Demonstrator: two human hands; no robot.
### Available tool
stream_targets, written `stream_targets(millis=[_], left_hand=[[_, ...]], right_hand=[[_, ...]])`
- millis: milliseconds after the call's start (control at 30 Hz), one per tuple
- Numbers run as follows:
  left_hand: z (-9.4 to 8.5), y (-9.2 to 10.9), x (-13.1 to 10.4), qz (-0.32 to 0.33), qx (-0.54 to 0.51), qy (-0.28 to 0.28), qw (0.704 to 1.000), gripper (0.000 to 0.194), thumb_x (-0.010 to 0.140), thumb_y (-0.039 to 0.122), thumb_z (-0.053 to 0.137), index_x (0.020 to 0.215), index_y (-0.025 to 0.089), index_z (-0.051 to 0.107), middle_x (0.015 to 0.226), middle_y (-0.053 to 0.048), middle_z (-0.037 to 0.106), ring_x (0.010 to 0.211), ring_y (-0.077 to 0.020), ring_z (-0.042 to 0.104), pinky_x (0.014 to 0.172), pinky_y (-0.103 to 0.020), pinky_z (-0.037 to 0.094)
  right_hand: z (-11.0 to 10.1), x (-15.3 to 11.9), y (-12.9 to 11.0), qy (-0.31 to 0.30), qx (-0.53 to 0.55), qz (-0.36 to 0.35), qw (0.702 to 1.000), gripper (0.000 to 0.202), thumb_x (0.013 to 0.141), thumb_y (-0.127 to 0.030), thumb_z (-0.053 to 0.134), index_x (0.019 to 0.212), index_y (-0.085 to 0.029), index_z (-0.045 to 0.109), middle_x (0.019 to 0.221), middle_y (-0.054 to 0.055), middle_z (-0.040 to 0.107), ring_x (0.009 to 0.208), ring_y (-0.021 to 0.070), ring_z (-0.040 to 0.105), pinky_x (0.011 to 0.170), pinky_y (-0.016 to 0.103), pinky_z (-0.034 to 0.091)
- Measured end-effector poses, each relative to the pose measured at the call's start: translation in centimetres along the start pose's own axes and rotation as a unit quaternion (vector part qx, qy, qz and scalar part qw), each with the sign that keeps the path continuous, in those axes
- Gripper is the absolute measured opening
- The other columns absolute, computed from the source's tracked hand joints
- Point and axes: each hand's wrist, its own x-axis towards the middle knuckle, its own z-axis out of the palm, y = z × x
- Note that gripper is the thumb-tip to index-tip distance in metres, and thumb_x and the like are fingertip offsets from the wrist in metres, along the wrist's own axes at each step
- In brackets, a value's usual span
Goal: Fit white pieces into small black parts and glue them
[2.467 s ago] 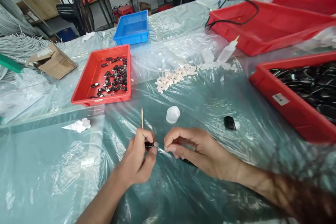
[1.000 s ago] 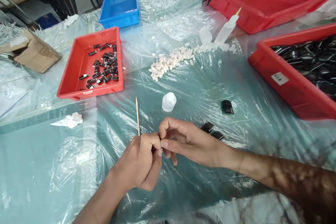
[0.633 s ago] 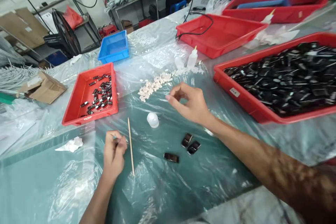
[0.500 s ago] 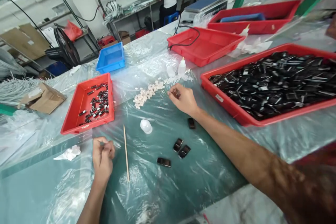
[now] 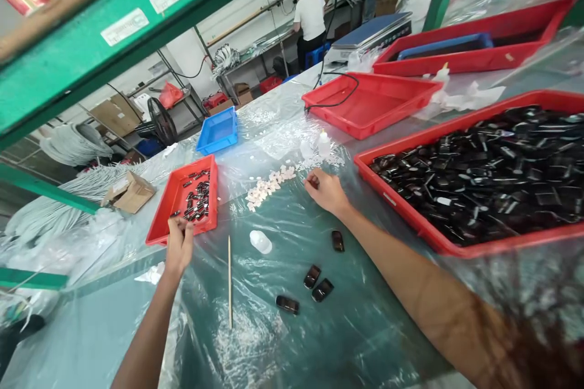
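Note:
My left hand point(image 5: 179, 242) is at the near edge of a red tray point(image 5: 157, 225) that holds small dark glossy pieces point(image 5: 197, 202). Its fingers are bent together, and one dark piece shows just beyond the fingertips; what the fingers hold, if anything, is unclear. My right hand point(image 5: 327, 190) hovers beside a strip of small pale pieces point(image 5: 269, 187), fingers curled in a pinch whose contents are hidden. Between my arms lie a white rounded cap-like thing point(image 5: 260, 242), a thin wooden stick point(image 5: 230, 282) and several larger dark glossy pieces point(image 5: 287, 304).
A large red tray point(image 5: 413, 228) heaped with dark glossy pieces stands at right. Behind are another red tray point(image 5: 365, 127), a blue tray point(image 5: 219, 134) and a white bottle point(image 5: 323, 144). A green beam point(image 5: 137, 18) crosses the upper left. A person point(image 5: 311, 18) sits in the background.
My left hand has reached forward to the tray's near edge. My right hand stays beside the pale pieces. The view has tilted, bringing more of the green beam into sight.

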Motion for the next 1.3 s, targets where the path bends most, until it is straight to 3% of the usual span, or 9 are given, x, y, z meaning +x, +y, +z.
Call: stream_targets(millis=[100, 200, 300, 633, 800, 900, 1067, 1233, 1300], left_hand=[[-2.2, -0.4, 4.7, -0.031, 0.024, 0.025, 0.999, 0.047, 0.105, 0.053, 0.056, 0.134, 0.016, 0.047, 0.114, -0.011, 0.073, 0.101, -0.0272, 0.073, 0.092, -0.043, 0.061], [-3.5, -0.2, 6.3, -0.031, 0.037, 0.064, 0.997, 0.050, 0.112, 0.045, 0.045, 0.146, 0.009, 0.043, 0.152, -0.024, 0.062, 0.135, -0.0301, 0.063, 0.119, -0.051, 0.051], [-3.3, 0.2, 4.1, -0.014, 0.042, 0.079, 0.996, 0.042, 0.114, 0.040, 0.037, 0.140, 0.012, 0.053, 0.151, -0.021, 0.065, 0.144, -0.0305, 0.059, 0.127, -0.053, 0.045], [1.4, -1.5, -7.5, -0.015, -0.028, 0.097, 0.995, 0.054, 0.113, 0.045, 0.029, 0.086, 0.027, 0.071, 0.088, -0.005, 0.081, 0.091, -0.0310, 0.080, 0.093, -0.050, 0.063], [2.0, -1.2, -7.8, 0.002, -0.066, 0.071, 0.995, 0.039, 0.110, 0.039, 0.036, 0.108, 0.028, 0.073, 0.099, -0.005, 0.084, 0.097, -0.0286, 0.079, 0.095, -0.046, 0.063], [2.1, -0.2, -8.0, 0.031, -0.084, 0.034, 0.995, 0.036, 0.109, 0.037, 0.038, 0.112, 0.029, 0.073, 0.096, -0.003, 0.084, 0.095, -0.0270, 0.078, 0.097, -0.045, 0.063], [1.9, 1.8, -8.7, 0.117, -0.097, -0.013, 0.988, 0.028, 0.109, 0.030, 0.045, 0.107, 0.024, 0.073, 0.094, -0.005, 0.082, 0.093, -0.0256, 0.076, 0.096, -0.043, 0.060], [2.7, 5.7, -11.1, 0.253, -0.135, -0.084, 0.954, 0.016, 0.104, 0.031, 0.065, 0.117, 0.028, 0.074, 0.107, -0.006, 0.082, 0.099, -0.0275, 0.077, 0.095, -0.044, 0.063], [4.1, 7.7, -12.9, 0.322, -0.148, -0.157, 0.922, 0.043, 0.096, 0.040, 0.080, 0.136, 0.031, 0.068, 0.124, -0.011, 0.082, 0.111, -0.0330, 0.078, 0.097, -0.048, 0.065]], right_hand=[[0.0, 0.0, -0.1, -0.006, -0.005, 0.005, 1.000, 0.019, 0.102, -0.020, 0.059, 0.087, -0.025, 0.049, 0.083, 0.006, 0.071, 0.078, 0.0164, 0.062, 0.081, 0.031, 0.044], [-0.1, 0.0, -0.3, -0.018, -0.013, 0.007, 1.000, 0.017, 0.103, -0.021, 0.057, 0.089, -0.025, 0.049, 0.083, 0.006, 0.070, 0.077, 0.0168, 0.062, 0.078, 0.032, 0.044], [-0.3, -0.2, -1.0, -0.036, -0.029, 0.006, 0.999, 0.017, 0.105, -0.021, 0.056, 0.088, -0.024, 0.050, 0.083, 0.007, 0.070, 0.076, 0.0167, 0.060, 0.075, 0.032, 0.043], [-3.1, -2.0, -4.7, -0.150, -0.164, -0.004, 0.975, 0.031, 0.098, -0.022, 0.077, 0.076, -0.022, 0.055, 0.071, 0.003, 0.061, 0.073, 0.0180, 0.056, 0.069, 0.030, 0.032], [-2.1, -3.9, -8.2, -0.286, -0.145, -0.087, 0.943, 0.009, 0.098, -0.025, 0.077, 0.095, -0.020, 0.070, 0.095, 0.005, 0.074, 0.087, 0.0190, 0.065, 0.079, 0.029, 0.045], [0.1, -5.7, -10.0, -0.347, -0.112, -0.122, 0.923, 0.029, 0.094, -0.034, 0.085, 0.117, -0.023, 0.071, 0.120, 0.004, 0.075, 0.105, 0.0194, 0.069, 0.092, 0.028, 0.051], [-0.2, -8.1, -10.3, -0.351, -0.156, -0.073, 0.920, 0.010, 0.098, -0.028, 0.072, 0.101, -0.019, 0.068, 0.105, 0.010, 0.074, 0.095, 0.0250, 0.069, 0.084, 0.036, 0.050], [0.0, -9.4, -10.2, -0.415, -0.114, -0.061, 0.901, 0.023, 0.088, -0.041, 0.083, 0.092, -0.024, 0.069, 0.092, 0.005, 0.075, 0.087, 0.0251, 0.070, 0.077, 0.036, 0.053], [1.6, -9.9, -10.0, -0.363, -0.102, -0.044, 0.925, 0.023, 0.094, -0.043, 0.076, 0.102, -0.024, 0.067, 0.109, 0.008, 0.075, 0.101, 0.0294, 0.071, 0.088, 0.044, 0.056]])
